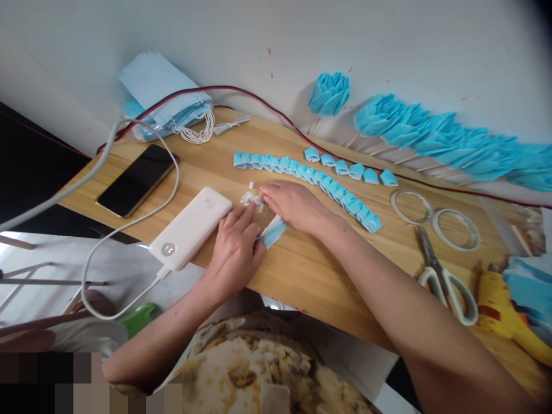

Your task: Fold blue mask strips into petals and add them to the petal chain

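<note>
A short light-blue fabric strip (274, 232) lies between my two hands, above the front part of the wooden table. My left hand (238, 244) has its thumb and fingers closed on the strip's near end. Bent over a small pile of white scraps (249, 199), my right hand (295, 207) pinches with its fingertips; whatever is between them is too small to make out. Its palm partly hides the strip's far end. Behind the hands curves a long row of folded blue pieces (304, 171), with several separate folded pieces (356, 171) beyond it.
Left of my hands are a white power bank (192, 227) with a cable and a black phone (135, 181). A stack of masks (164, 86) leans at the wall. Blue flowers (431, 135) lie along the back. Tape rolls (456, 230), scissors (440, 276) and a yellow glue gun (498, 299) sit right.
</note>
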Demonstrator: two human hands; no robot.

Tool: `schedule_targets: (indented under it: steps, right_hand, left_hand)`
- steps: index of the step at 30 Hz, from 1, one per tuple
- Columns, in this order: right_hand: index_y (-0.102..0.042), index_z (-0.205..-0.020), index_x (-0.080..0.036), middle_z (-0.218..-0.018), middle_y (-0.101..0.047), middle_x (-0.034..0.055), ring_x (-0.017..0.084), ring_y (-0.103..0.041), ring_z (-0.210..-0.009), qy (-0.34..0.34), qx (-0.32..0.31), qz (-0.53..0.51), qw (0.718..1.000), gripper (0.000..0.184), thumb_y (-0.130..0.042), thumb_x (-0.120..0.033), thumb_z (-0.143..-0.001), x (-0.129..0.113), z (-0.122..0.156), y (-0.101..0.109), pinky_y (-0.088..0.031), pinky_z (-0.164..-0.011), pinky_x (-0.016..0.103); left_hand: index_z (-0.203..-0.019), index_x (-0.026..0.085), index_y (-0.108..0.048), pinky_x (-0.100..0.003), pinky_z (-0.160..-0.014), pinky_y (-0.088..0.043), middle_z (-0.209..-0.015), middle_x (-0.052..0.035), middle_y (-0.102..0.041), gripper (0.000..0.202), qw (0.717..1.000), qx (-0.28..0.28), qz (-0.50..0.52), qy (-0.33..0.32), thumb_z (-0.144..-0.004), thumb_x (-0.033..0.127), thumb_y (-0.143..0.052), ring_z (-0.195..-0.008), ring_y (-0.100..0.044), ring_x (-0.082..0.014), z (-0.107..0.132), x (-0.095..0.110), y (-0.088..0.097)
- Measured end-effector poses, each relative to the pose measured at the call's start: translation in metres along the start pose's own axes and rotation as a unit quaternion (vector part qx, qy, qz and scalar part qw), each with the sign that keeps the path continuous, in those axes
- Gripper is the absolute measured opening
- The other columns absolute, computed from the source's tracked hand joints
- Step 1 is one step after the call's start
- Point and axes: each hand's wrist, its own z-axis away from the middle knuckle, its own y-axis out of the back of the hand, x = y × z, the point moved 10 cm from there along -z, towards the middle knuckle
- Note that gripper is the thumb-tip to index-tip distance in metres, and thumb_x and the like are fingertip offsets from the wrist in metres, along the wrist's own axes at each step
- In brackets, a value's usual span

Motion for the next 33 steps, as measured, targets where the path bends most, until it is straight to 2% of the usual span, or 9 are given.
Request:
schedule_targets:
  steps: [4,7,15,18,23,25,28,31,33]
  right_hand:
    - [-0.062,-0.093,-0.018,-0.095,-0.069,0.0087,0.021,-0.059,-0.087,0.0,0.003,0.002,1.0,0.023,-0.041,-0.018,-0.102,0.001,0.0,-0.001,-0.033,-0.074,0.033]
    - [-0.063,-0.093,-0.018,-0.094,-0.07,0.0084,0.021,-0.059,-0.086,-0.004,0.001,0.005,1.0,0.023,-0.041,-0.019,-0.102,0.001,-0.001,-0.001,-0.032,-0.073,0.033]
    - [-0.065,-0.096,-0.018,-0.095,-0.071,0.0077,0.02,-0.059,-0.085,-0.006,-0.004,0.018,1.0,0.026,-0.04,-0.018,-0.103,0.0,-0.002,0.0,-0.033,-0.073,0.032]
    - [-0.065,-0.097,-0.019,-0.095,-0.071,0.0071,0.02,-0.06,-0.085,-0.004,0.002,0.021,1.0,0.027,-0.039,-0.019,-0.103,0.0,-0.002,-0.002,-0.034,-0.073,0.032]
    - [-0.066,-0.096,-0.018,-0.097,-0.074,0.008,0.021,-0.064,-0.087,-0.003,0.004,0.047,0.999,0.026,-0.041,-0.016,-0.101,-0.001,-0.002,0.001,-0.038,-0.073,0.032]
    - [-0.067,-0.097,-0.017,-0.097,-0.074,0.0098,0.022,-0.066,-0.086,-0.016,0.018,0.074,0.997,0.025,-0.042,-0.013,-0.098,0.0,0.002,0.013,-0.039,-0.071,0.033]
    - [-0.068,-0.098,-0.018,-0.095,-0.075,0.0108,0.024,-0.068,-0.087,-0.057,0.097,0.098,0.989,0.025,-0.044,-0.015,-0.099,0.006,0.022,0.053,-0.042,-0.072,0.035]
    - [-0.07,-0.103,-0.021,-0.098,-0.076,0.0082,0.025,-0.07,-0.092,-0.062,0.187,0.082,0.977,0.026,-0.044,-0.024,-0.102,0.011,0.065,0.093,-0.048,-0.078,0.037]
    - [-0.07,-0.111,-0.024,-0.103,-0.077,0.0068,0.025,-0.071,-0.095,-0.059,0.227,0.08,0.969,0.028,-0.044,-0.027,-0.102,0.015,0.101,0.11,-0.05,-0.081,0.038]
  left_hand:
    - [-0.07,0.017,-0.058,-0.055,-0.093,-0.052,-0.14,-0.0216,-0.063,0.018,1.0,0.001,-0.004,-0.006,-0.088,0.014,-0.054,-0.124,-0.06,-0.0391,-0.001,0.002,0.0]
    - [-0.073,0.016,-0.061,-0.055,-0.092,-0.052,-0.141,-0.023,-0.063,0.017,1.0,-0.005,-0.002,-0.009,-0.088,0.014,-0.054,-0.123,-0.06,-0.0399,-0.001,0.004,-0.001]
    - [-0.078,0.014,-0.067,-0.055,-0.096,-0.05,-0.141,-0.0201,-0.064,0.015,1.0,-0.026,-0.002,-0.004,-0.084,0.011,-0.054,-0.124,-0.06,-0.0402,-0.006,0.003,-0.006]
    - [-0.08,0.013,-0.068,-0.054,-0.096,-0.05,-0.138,-0.0198,-0.066,0.016,0.999,-0.021,-0.022,-0.014,-0.084,0.011,-0.053,-0.122,-0.061,-0.0399,-0.01,0.005,-0.005]
    - [-0.082,0.015,-0.069,-0.056,-0.096,-0.05,-0.137,-0.0169,-0.068,0.018,0.996,-0.043,-0.08,-0.013,-0.087,0.013,-0.052,-0.119,-0.062,-0.0383,-0.017,0.007,-0.006]
    - [-0.084,0.015,-0.07,-0.056,-0.095,-0.051,-0.135,-0.016,-0.069,0.019,0.993,-0.054,-0.099,-0.016,-0.089,0.014,-0.051,-0.116,-0.064,-0.0379,-0.019,0.008,-0.007]
    - [-0.087,0.014,-0.07,-0.056,-0.092,-0.052,-0.132,-0.0155,-0.07,0.022,0.992,-0.059,-0.11,-0.019,-0.091,0.017,-0.048,-0.114,-0.065,-0.0378,-0.021,0.007,-0.007]
    - [-0.085,0.015,-0.07,-0.055,-0.093,-0.053,-0.132,-0.0147,-0.071,0.022,0.994,-0.049,-0.093,-0.015,-0.09,0.017,-0.049,-0.115,-0.064,-0.0375,-0.018,0.003,-0.006]
    - [-0.083,0.016,-0.07,-0.055,-0.096,-0.053,-0.132,-0.0147,-0.071,0.02,0.996,-0.039,-0.073,-0.015,-0.089,0.017,-0.05,-0.117,-0.064,-0.0372,-0.016,0.001,-0.006]
